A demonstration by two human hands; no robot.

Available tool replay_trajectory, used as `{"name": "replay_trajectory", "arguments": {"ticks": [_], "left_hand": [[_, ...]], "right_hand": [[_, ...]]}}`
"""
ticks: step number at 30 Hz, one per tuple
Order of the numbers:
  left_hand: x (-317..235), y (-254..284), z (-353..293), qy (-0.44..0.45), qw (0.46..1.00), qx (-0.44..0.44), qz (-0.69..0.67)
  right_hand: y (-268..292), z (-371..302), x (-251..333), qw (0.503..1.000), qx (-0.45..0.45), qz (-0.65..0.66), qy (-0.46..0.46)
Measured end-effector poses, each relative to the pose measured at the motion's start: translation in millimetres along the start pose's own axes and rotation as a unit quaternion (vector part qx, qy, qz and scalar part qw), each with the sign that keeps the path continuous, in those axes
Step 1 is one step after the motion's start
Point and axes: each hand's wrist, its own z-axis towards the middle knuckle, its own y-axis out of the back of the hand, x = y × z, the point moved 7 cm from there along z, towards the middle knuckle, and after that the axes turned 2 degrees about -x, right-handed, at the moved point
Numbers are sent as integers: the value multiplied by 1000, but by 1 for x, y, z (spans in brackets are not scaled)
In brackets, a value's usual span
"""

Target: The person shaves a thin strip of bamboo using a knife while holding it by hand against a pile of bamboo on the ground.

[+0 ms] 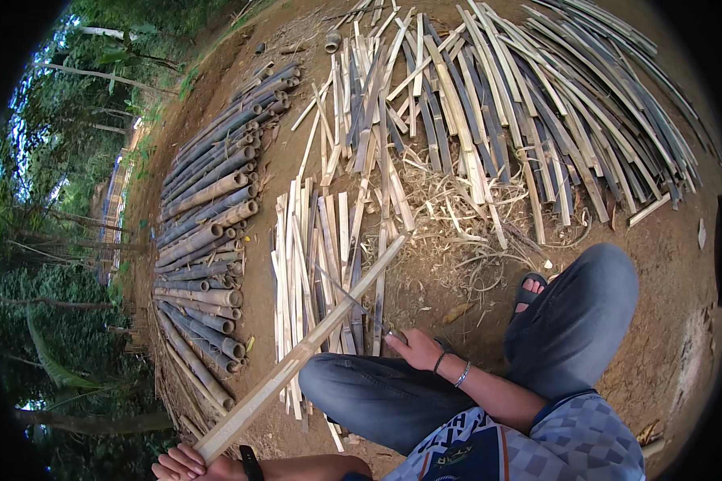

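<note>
My left hand [180, 463], at the lower left, is closed around the near end of a long, pale split bamboo strip [297, 353]. The strip slants up and to the right, past my bent left knee. My right hand [417, 349] grips a knife [394, 332] by its handle, above the ground between my legs. Its thin blade points up and left, crossing the strip's far half; whether the edge touches the strip I cannot tell. Beneath the strip lies a bundle of pale split bamboo pieces [287, 276].
Whole bamboo poles [204, 236] lie stacked at the left, with trees [56, 232] beyond. A broad spread of bamboo slats [537, 104] covers the ground ahead and to the right. Curly shavings [449, 196] heap up between the slats and my sandalled foot [527, 293].
</note>
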Motion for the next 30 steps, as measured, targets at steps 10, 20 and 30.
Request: {"name": "replay_trajectory", "arguments": {"ticks": [10, 20, 30], "left_hand": [[2, 7, 2, -2, 1000, -4, -4], [-24, -11, -6, -6, 999, 33, -18], [-22, 9, 14, 10, 999, 33, -19]], "right_hand": [[2, 10, -29, 999, -27, -16, -37], [-12, -12, 32, 997, 55, -47, 36], [-13, 2, -56, 995, -36, -50, -74]]}}
